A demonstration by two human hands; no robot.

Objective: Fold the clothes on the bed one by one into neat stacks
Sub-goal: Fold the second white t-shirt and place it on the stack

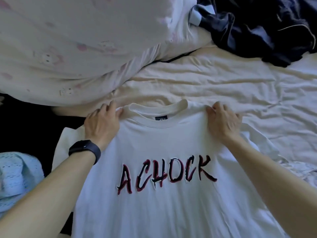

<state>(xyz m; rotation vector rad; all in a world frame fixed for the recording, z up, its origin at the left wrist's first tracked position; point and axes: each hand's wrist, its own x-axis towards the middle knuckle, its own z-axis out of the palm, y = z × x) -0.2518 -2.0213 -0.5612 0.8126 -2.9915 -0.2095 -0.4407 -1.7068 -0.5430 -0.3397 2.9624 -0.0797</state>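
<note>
Far left edge: a light blue knit garment (15,177) lies outside the left forearm, with a dark patch I cannot make out between it and the shirt.
Beyond the left hand: a bulky printed duvet (77,48); its lower edge runs just past the fingertips, so room there is tight.
Left hand (101,121): black watch (84,149) on the wrist; thumb and fingers pinch the T-shirt's shoulder beside the collar (157,107).
T-shirt (163,143): white, front up and spread flat between both hands, its chest lettering on the near side of them.
Right hand (223,121): fingers curled, gripping the other shoulder, just right of the collar.
Open room: the wrinkled cream sheet (240,79) stretches beyond and right of the right hand.
Far upper right: a heap of dark clothes (257,28), well apart from the right hand.
</note>
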